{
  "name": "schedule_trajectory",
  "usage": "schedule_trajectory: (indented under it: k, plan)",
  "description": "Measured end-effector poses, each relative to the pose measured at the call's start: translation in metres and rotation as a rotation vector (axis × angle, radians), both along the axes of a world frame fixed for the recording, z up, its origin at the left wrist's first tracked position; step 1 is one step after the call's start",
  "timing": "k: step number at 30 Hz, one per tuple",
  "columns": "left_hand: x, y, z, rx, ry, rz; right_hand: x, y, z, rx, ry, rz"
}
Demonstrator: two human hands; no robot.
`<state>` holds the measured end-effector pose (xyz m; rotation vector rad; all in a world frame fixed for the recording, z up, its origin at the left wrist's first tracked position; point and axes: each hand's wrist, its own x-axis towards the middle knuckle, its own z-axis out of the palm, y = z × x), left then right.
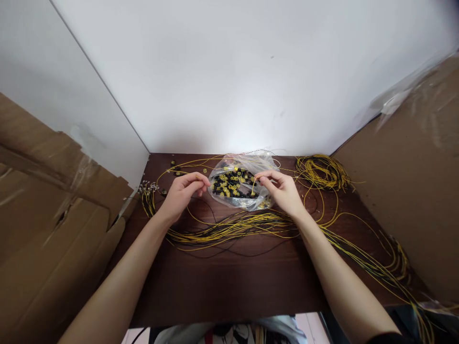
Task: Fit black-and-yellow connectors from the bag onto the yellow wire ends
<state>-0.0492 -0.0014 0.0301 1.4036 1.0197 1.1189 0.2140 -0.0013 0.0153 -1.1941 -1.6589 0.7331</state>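
Observation:
My right hand (281,187) pinches a thin yellow wire (254,185) between thumb and forefinger, and a short bent length of it hangs down. Left of the bag, my left hand (187,188) is closed in a pinch; what it holds, if anything, is too small to make out. Between the hands lies an open clear plastic bag (234,204) with many small yellow and black parts (231,184) in it. Just in front of it, a long bundle of yellow and black wires (229,229) runs across the brown table (229,282), passing under both forearms.
A coil of yellow and black wire (322,172) lies at the back right. Wire ends with small metallic tips (147,187) are bunched at the left edge. Cardboard panels (53,229) stand at both sides, and a white wall (222,76) closes off the back.

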Motion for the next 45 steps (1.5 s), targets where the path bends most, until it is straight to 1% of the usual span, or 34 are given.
schedule_trajectory:
  k: [2,4,7,9,12,13,14,15,17,21,24,27,30,34,35,36,40,43,45]
  plan:
    - [0.000,0.002,-0.001,-0.079,0.008,0.014,0.000,0.001,-0.002,0.088,-0.096,-0.049]
    - [0.000,0.002,-0.001,-0.118,0.063,0.011,0.001,0.001,-0.003,0.194,-0.193,-0.088]
    - [0.000,0.000,0.002,-0.056,0.240,-0.029,0.004,0.002,-0.004,0.285,-0.278,-0.140]
    - [0.000,-0.003,0.006,0.018,0.381,-0.135,0.005,0.002,-0.004,0.295,-0.296,-0.168]
    - [0.002,-0.008,0.008,0.077,0.586,-0.356,0.006,0.003,-0.005,0.292,-0.300,-0.181]
    - [0.002,-0.010,0.008,0.089,0.641,-0.399,0.005,0.003,-0.005,0.292,-0.302,-0.178]
    - [0.002,-0.010,0.008,0.106,0.686,-0.414,0.005,0.003,-0.005,0.293,-0.306,-0.174]
    - [0.002,-0.010,0.007,0.127,0.721,-0.406,0.005,0.003,-0.006,0.295,-0.312,-0.171]
    - [-0.002,-0.008,0.005,0.169,0.763,-0.347,0.005,0.003,-0.007,0.300,-0.325,-0.166]
    - [-0.015,-0.001,0.003,0.220,0.759,-0.207,0.003,0.002,-0.006,0.321,-0.358,-0.170]
    - [-0.022,0.002,0.004,0.231,0.766,-0.129,-0.002,-0.003,-0.002,0.361,-0.379,-0.155]
    - [-0.022,0.003,0.007,0.299,0.884,-0.046,-0.012,-0.010,0.003,0.401,-0.374,-0.048]
    - [-0.022,0.003,0.008,0.344,0.970,0.086,-0.024,-0.017,0.003,0.412,-0.368,0.099]
    - [-0.031,0.007,0.005,0.294,1.100,0.311,-0.034,-0.021,-0.001,0.402,-0.390,0.218]
    - [-0.036,0.009,0.003,0.273,1.132,0.337,-0.036,-0.022,-0.002,0.401,-0.397,0.236]
    - [-0.040,0.011,0.002,0.258,1.157,0.340,-0.037,-0.022,-0.004,0.400,-0.403,0.250]
    - [-0.052,0.014,0.001,0.200,1.207,0.243,-0.039,-0.022,-0.006,0.404,-0.418,0.287]
    - [-0.053,0.014,0.002,0.185,1.211,0.215,-0.040,-0.022,-0.006,0.397,-0.428,0.301]
    - [-0.052,0.013,0.003,0.167,1.191,0.174,-0.040,-0.023,-0.006,0.392,-0.430,0.307]
